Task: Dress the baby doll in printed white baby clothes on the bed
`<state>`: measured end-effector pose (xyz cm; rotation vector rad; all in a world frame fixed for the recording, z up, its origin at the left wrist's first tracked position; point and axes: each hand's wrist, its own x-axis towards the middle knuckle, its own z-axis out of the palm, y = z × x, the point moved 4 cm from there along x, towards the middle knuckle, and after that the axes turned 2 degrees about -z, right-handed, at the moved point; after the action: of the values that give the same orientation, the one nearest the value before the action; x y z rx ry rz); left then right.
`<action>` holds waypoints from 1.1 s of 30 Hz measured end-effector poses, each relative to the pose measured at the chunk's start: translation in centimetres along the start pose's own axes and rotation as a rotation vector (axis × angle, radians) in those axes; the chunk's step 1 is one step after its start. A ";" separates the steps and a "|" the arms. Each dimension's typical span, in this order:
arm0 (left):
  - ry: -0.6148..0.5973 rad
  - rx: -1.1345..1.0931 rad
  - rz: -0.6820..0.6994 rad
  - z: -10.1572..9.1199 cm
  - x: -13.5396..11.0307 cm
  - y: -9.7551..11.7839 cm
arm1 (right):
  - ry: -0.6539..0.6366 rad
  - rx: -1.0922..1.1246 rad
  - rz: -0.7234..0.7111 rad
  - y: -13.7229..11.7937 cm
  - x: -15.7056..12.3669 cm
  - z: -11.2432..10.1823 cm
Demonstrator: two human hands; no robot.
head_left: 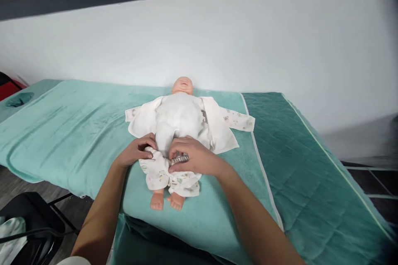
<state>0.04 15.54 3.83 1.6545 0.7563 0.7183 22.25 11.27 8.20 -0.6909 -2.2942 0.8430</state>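
Note:
A baby doll [182,85] lies on its back on a teal towel [77,120], head toward the wall, bare feet toward me. It has a white cloth body, an open white printed jacket [222,126] spread to both sides, and white printed trousers [161,176]. My left hand [137,151] is closed on the trouser waistband at the doll's right hip. My right hand [194,157] pinches the striped elastic waistband [180,159] at the other hip.
The towel covers a massage table with a darker green quilted cover [311,182] on the right. A face hole [18,99] shows at the far left end. A black chair [27,219] stands at lower left. A white wall runs behind.

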 end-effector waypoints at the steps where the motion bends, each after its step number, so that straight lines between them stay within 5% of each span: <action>1: -0.020 0.021 -0.012 0.0 -0.1 0.1 | -0.006 0.007 0.014 0.0 0.0 0.1; 7: 0.025 0.028 -0.002 0.1 -0.6 -0.2 | -0.024 -0.058 0.110 -0.2 0.5 0.8; 14: 0.372 -0.189 0.081 1.0 -0.4 -0.4 | 0.026 -0.032 0.122 -0.6 0.5 0.9; 19: 0.573 -0.196 0.087 2.7 0.2 0.6 | 0.123 0.315 0.244 0.4 -0.1 0.3; 26: 0.461 0.012 -0.007 3.2 0.5 3.9 | 0.349 0.768 0.333 2.6 -0.9 -0.6; 33: 0.269 0.262 -0.026 4.4 0.2 8.0 | 0.201 0.713 0.380 2.1 -0.9 -0.3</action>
<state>4.44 11.73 10.86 1.7991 1.0993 0.8626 23.61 12.22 6.61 -0.8278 -1.5329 1.5736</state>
